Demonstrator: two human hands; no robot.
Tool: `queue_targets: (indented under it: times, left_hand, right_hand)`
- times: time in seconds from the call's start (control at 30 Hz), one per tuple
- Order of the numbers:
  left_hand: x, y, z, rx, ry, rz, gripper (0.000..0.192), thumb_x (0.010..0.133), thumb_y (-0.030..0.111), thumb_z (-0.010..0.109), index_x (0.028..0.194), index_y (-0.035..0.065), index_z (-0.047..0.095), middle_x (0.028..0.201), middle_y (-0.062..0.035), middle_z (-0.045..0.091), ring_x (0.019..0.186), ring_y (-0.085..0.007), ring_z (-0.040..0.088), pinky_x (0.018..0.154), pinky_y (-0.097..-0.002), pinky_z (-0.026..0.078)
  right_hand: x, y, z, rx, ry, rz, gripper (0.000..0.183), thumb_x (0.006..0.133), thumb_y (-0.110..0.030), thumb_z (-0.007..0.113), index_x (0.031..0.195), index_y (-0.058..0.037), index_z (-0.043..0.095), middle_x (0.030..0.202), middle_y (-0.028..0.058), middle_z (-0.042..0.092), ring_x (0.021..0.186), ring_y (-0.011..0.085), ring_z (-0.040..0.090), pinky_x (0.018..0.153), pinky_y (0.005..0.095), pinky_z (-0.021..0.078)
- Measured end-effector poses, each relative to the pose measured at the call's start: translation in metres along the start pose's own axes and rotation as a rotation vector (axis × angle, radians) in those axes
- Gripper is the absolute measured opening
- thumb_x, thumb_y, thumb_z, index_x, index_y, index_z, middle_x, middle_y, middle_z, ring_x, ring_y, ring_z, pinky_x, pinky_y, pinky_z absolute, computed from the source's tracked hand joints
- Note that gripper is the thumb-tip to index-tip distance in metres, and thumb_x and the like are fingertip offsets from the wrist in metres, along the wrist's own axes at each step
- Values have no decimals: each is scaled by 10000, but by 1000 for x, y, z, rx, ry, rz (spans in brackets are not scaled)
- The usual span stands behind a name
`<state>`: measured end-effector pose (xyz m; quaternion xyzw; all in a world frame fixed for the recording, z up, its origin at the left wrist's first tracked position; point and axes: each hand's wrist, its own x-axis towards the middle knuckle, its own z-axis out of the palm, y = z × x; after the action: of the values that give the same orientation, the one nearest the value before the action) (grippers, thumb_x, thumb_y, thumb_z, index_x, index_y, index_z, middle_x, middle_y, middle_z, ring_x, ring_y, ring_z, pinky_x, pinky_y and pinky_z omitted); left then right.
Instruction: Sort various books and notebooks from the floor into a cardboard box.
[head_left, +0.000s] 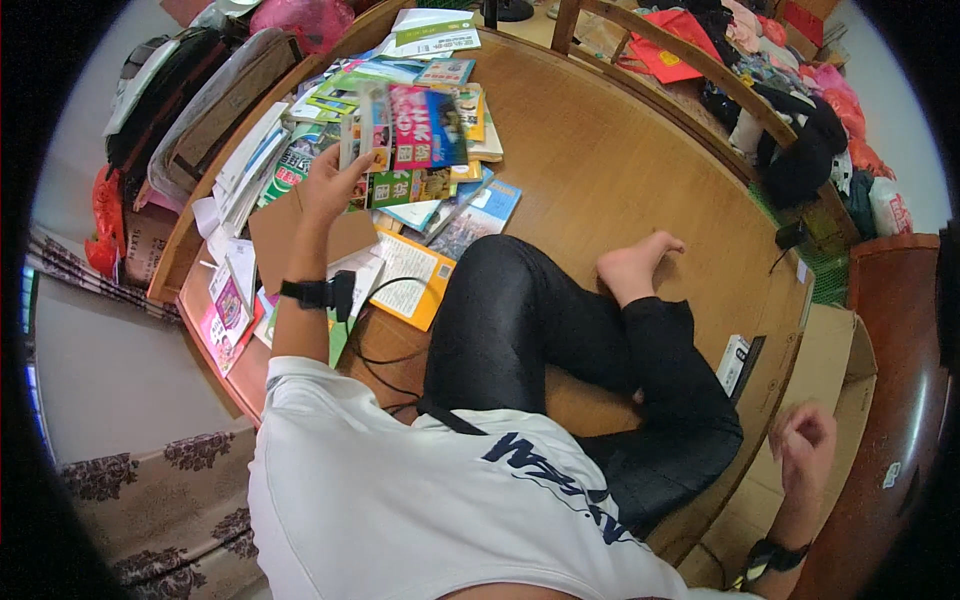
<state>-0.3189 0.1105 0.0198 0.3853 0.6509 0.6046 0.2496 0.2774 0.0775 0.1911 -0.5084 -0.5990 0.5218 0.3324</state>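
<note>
My left hand (335, 182) grips the edge of a colourful book with a pink and blue cover (420, 127), held over a spread pile of books and booklets. Just beneath it lies a book with a green and brown cover (409, 187). A plain brown cardboard piece (281, 238) lies partly behind my left forearm. An orange-edged book (412, 277) lies near my raised knee. My right hand (804, 442) is raised at the right, over an open cardboard box (817, 390), its fingers curled and slightly blurred; nothing is seen in it.
I sit on a wooden board bed (600, 142) with a wooden rail (690, 60) along the far edge. A small white box (733, 364) lies near the right edge. Clothes and bags (810, 112) are heaped beyond the rail. A black cable (382, 361) runs from my left wrist strap.
</note>
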Motion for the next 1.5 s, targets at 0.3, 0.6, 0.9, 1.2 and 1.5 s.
queue_targets:
  times: [0.3,0.6,0.9,1.2,1.5]
  left_hand:
    - [-95,158,40,875,-758,662,229,765,150,642,944,16,595,688,-136,580,606,-254,575,522,-336,421]
    - [-149,145,78,912,-853,877,219,762,201,631,938,81,585,623,-107,561,603,-303,561,558,-390,428]
    - [-169,55,69,193,-659,462,596,622,93,794,1138,20,505,1074,-76,589,926,-163,577,809,-281,451]
    - [-176,3,82,-304,-355,332,437,672,37,751,1027,23,497,938,-126,611,861,-215,602,778,-311,483]
    - [-168,-45,77,-105,-325,264,360,642,9,750,965,3,592,889,-95,639,821,-150,591,749,-285,480]
  right_hand:
    - [61,32,115,-402,-358,-286,553,648,-220,774,1086,-39,489,987,61,501,890,139,476,774,268,396]
    - [86,125,224,153,-313,-253,623,632,-123,802,1142,-31,456,1035,62,547,953,142,525,860,278,424]
    - [103,163,245,422,-236,-377,365,677,-90,768,943,-45,522,982,54,573,887,142,565,765,274,465]
    - [105,132,263,-31,-176,-695,456,623,-150,794,919,-55,461,826,68,515,788,201,519,712,309,442]
    - [127,149,260,-546,-274,-612,313,698,-291,689,809,-50,522,833,160,559,821,353,553,702,426,457]
